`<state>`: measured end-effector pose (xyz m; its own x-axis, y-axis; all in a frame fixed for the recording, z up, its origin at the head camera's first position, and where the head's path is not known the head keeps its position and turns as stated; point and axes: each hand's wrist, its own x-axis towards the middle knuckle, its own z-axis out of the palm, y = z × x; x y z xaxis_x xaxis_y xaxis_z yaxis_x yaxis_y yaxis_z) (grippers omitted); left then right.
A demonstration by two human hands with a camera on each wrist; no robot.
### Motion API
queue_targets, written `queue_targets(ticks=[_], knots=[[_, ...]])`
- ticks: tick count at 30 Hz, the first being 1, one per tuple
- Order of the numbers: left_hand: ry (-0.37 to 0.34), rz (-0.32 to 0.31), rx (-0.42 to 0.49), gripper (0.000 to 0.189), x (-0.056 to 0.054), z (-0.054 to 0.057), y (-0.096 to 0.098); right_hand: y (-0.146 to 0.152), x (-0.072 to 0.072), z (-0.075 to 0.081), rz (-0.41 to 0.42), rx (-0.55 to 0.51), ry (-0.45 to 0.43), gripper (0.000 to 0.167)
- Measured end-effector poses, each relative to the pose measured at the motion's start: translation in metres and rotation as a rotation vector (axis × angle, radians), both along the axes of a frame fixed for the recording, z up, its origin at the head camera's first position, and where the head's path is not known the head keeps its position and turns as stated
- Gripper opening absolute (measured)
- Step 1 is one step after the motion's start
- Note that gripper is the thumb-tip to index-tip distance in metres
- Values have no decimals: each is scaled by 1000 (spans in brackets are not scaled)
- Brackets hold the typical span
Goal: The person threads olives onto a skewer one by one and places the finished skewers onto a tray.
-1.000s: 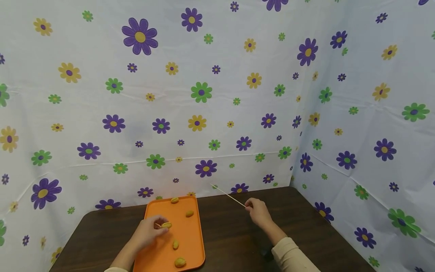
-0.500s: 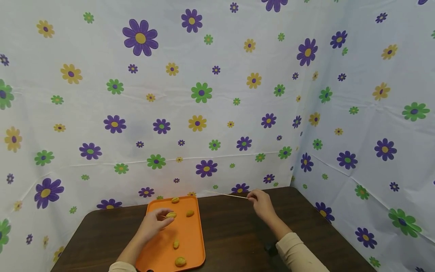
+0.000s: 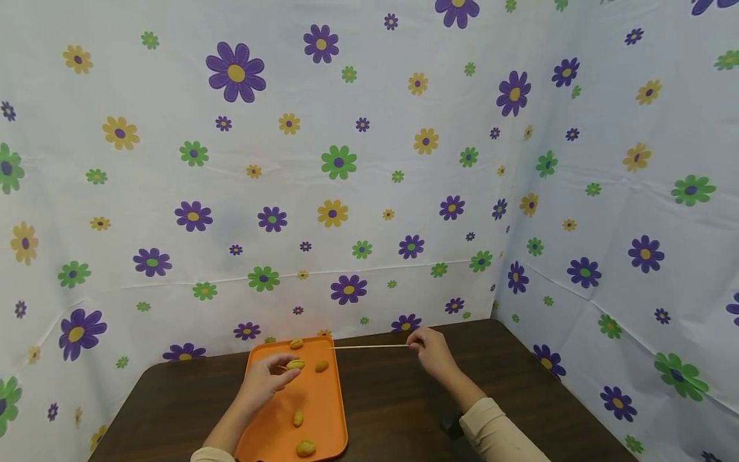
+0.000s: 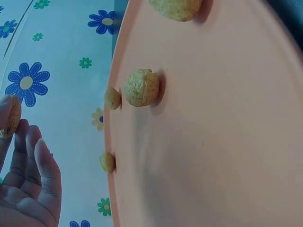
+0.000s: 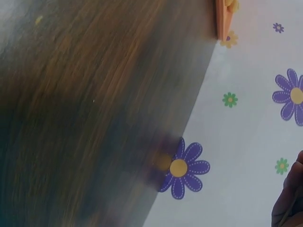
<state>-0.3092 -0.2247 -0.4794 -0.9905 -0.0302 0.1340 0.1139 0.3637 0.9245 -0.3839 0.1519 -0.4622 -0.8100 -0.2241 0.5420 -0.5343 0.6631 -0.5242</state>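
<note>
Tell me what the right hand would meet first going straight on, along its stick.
Probably the nut at the far end of the tray: in the head view, the stick in the right hand points left toward it. Depth is unclear; it may pass above.

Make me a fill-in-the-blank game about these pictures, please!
The left hand pinches a wrinkled yellow piece over the ____ tray.
On the tray lie ____ more yellow pieces.
The ____ hand holds the thin stick.
The flowers on the backdrop are yellow, green and ____.

Missing words: orange; four; right; purple.
</note>
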Motion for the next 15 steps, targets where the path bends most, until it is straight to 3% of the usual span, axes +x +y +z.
queue_targets(ticks=[5, 15], knots=[[-4, 18, 10, 31, 0, 2, 1, -6, 1, 2, 16, 1, 8, 22], [25, -6, 28, 30, -2, 7, 1, -17, -1, 7, 34, 26, 43, 19]])
